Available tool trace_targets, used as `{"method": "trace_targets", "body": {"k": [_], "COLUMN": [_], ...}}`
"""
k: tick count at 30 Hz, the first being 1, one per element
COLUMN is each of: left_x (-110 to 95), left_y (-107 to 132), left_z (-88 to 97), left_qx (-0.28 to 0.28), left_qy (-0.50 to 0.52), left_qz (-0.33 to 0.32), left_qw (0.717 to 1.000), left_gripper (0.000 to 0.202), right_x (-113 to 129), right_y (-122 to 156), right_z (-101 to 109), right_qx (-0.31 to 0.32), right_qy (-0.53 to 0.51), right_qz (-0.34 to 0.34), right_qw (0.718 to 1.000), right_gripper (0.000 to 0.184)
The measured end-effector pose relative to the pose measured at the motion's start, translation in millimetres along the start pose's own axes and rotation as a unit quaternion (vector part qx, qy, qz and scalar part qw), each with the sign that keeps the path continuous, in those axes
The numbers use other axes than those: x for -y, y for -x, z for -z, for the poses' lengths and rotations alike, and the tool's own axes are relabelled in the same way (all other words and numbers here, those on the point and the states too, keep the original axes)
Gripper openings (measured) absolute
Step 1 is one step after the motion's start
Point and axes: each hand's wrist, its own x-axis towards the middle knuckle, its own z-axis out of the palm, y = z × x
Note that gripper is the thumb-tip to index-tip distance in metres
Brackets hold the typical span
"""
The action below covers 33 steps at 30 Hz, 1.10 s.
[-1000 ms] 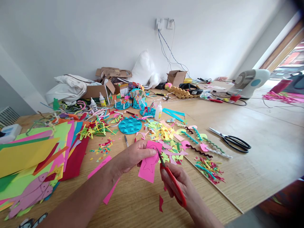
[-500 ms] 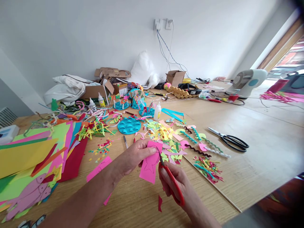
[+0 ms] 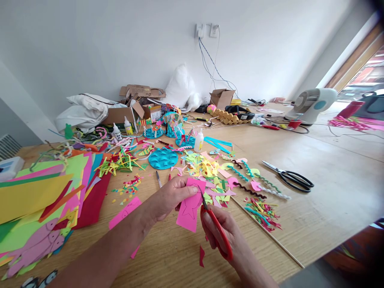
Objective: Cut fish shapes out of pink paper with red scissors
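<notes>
Right: widest open stretch of surface (image 3: 339, 172), passable from the near edge back toward the fan (image 3: 321, 102); black-handled scissors (image 3: 295, 181) lie flat on its inner border.
Beside the right hand (image 3: 220, 228): narrow bare strip, bounded by a thin stick (image 3: 270, 231) lying slantwise.
Between the forearms: bare wood, interrupted only by flat red scraps (image 3: 202, 256).
Ahead: low paper scraps (image 3: 207, 164), with an upright glue bottle (image 3: 199, 143) behind them as a taller obstacle.
Left: forearm (image 3: 120, 232) across the approach; coloured sheets (image 3: 33, 196) beyond.
Back: cardboard boxes (image 3: 121, 116) along the wall.
</notes>
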Motion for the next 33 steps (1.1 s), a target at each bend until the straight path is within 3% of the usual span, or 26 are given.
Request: {"method": "trace_targets", "body": {"k": [24,33], "left_x": [-4.3,-9.3], "left_y": [3.2,4.6], "left_z": [13.9,12.3], "left_qx": [0.059,0.068], "left_qy": [-0.075,-0.096], "left_qz": [0.040,0.040], "left_qw": [0.995,0.992], "left_gripper": [0.024,0.026], "right_x": [-3.7,-4.2], "right_y": [0.1,1.5], "right_z": [4.3,4.0], "right_qx": [0.021,0.033], "right_qy": [0.021,0.025], "right_qz": [-0.021,-0.005], "right_qw": [0.999,0.999], "right_gripper": [0.052,0.044]}}
